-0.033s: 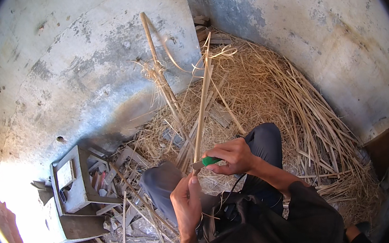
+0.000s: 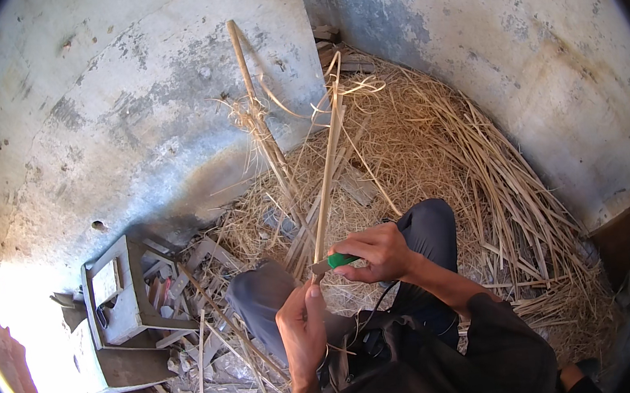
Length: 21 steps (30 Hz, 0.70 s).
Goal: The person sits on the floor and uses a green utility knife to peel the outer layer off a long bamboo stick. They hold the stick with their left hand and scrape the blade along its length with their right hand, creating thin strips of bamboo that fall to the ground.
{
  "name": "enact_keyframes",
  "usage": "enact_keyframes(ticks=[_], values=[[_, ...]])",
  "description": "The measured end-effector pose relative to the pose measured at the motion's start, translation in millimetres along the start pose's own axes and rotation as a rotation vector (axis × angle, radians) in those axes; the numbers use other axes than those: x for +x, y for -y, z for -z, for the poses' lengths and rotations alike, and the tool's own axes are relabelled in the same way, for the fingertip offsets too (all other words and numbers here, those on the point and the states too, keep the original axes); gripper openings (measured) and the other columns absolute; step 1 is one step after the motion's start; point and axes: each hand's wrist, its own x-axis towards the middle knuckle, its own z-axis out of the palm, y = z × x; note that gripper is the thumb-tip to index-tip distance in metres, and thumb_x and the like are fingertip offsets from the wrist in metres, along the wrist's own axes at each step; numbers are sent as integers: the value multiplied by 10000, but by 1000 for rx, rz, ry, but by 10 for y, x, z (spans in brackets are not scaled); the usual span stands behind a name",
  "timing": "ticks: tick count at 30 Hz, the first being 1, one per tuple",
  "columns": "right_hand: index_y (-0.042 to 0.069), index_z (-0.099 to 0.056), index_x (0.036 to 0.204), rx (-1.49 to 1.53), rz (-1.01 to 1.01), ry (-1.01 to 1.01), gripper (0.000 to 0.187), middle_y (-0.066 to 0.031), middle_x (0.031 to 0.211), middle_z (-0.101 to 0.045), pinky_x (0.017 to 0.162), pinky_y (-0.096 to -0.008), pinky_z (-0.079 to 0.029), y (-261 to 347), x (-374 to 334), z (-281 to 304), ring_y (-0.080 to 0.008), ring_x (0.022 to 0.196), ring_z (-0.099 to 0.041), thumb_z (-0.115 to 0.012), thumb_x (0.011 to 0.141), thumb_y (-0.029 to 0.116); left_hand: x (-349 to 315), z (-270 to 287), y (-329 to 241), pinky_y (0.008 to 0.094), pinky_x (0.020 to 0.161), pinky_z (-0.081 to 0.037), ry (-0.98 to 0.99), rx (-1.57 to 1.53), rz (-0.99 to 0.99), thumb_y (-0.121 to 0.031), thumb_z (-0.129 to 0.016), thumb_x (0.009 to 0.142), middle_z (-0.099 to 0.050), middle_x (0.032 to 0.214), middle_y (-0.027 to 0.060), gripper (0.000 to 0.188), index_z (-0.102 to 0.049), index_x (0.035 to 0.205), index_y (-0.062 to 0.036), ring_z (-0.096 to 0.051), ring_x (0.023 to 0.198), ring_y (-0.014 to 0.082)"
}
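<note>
A long, pale strip of split bamboo or cane slants up and away from between my knees. Its near end is pinched between the thumb and fingers of my left hand. My right hand is closed round the green handle of a knife, whose short blade lies across the strip just above my left thumb. Thin peeled slivers curl off the strip's far end. Farther left, a thicker pole with frayed fibres leans against the wall.
Shavings cover the floor ahead, with a heap of long split strips curving along the right wall. At left stands a worn, pale wooden box-like stool beside scrap wood. My bent knees flank the strip.
The thin sliver near the strip's far tip has shifted and now bends over in a loop. Both hands and the knife stay in the same place.
</note>
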Motion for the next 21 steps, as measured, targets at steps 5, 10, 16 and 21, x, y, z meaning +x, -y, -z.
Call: enact_keyframes(ticks=[5, 10, 16, 21], values=[[121, -831, 1062, -35, 17, -9, 317, -20, 794, -747, 566, -360, -572, -16, 25, 29, -218, 617, -722, -856, 924, 406, 2, 0, 44, 324, 636, -400, -9, 17, -7, -150, -587, 1144, -553, 789, 29, 292, -759, 1256, 58, -479, 741, 94], [120, -830, 1069, -92, -5, -4, 318, -27, 816, -763, 597, -353, -585, -124, 4, 40, -213, 653, -741, -838, 940, 411, -29, 13, 65, 325, 637, -406, -26, 39, 3, -126, -600, 1132, -563, 787, 34, 282, -768, 1276, 49, -485, 735, 94], [98, -827, 1121, -131, -18, 2, 335, -72, 953, -832, 650, -334, -617, -162, 10, 106, -228, 752, -800, -826, 965, 395, -23, 37, 92, 302, 633, -404, -22, 80, -9, -158, -597, 1147, -551, 775, 9, 306, -777, 1297, 39, -477, 713, 78], [64, -821, 1124, -134, -211, -143, 324, -102, 978, -840, 643, -332, -631, -476, 110, 256, -233, 758, -815, -819, 986, 356, -157, 96, 221, 257, 612, -377, 41, 90, 97, -234, -567, 1187, -524, 743, -55, 371, -782, 1330, 33, -462, 676, 47]])
